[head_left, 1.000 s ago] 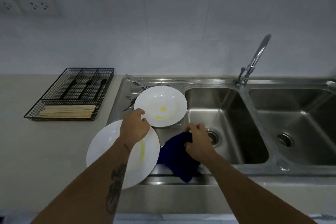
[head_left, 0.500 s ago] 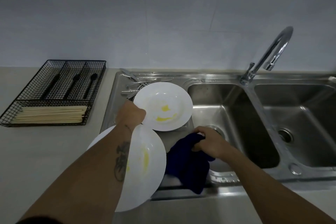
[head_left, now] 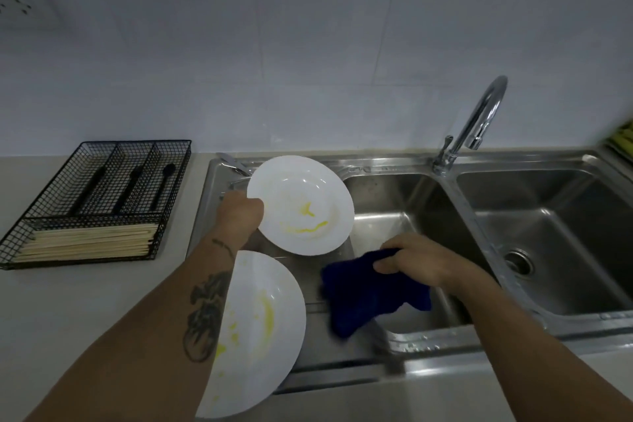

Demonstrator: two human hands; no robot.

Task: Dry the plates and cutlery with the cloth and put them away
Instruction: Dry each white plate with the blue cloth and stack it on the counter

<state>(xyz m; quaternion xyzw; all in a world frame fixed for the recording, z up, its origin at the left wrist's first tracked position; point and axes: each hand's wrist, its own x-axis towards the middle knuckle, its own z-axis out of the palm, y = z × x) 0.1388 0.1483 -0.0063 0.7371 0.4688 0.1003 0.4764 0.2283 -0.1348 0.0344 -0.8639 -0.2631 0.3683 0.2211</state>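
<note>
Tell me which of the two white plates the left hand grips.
The far plate, on the drainboard by the basin; left hand grips its rim. The near plate lies under the forearm.

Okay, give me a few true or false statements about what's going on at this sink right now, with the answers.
1. The left hand grips the far plate by its rim. True.
2. The right hand holds a red cloth. False: the cloth is dark blue.
3. Both plates carry yellow smears. True, the near plate too.
4. The wire tray sits inside the sink. False: it is on the counter, left of the sink.
</note>
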